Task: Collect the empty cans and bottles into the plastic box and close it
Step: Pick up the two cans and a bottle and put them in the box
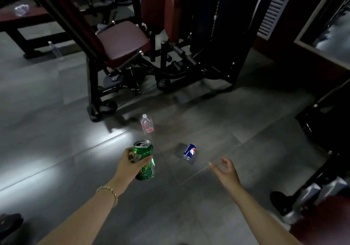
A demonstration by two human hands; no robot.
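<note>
My left hand [130, 164] grips a dented green can [144, 167], held upright above the floor with its opened top facing up. A blue can [189, 151] lies tilted on the grey floor to the right of it. My right hand [226, 170] hovers open, fingers apart, just right of the blue can and not touching it. A small clear plastic bottle with a white cap and pink label [146, 124] lies on the floor beyond the green can. Another clear bottle [55, 49] stands far left by a bench. No plastic box is in view.
A gym machine with a dark red seat [121, 42] stands ahead, its black frame base [94, 110] close to the small bottle. A dark red bench [22, 17] with a crumpled clear item [21, 9] is at far left. More equipment [322, 169] crowds the right side.
</note>
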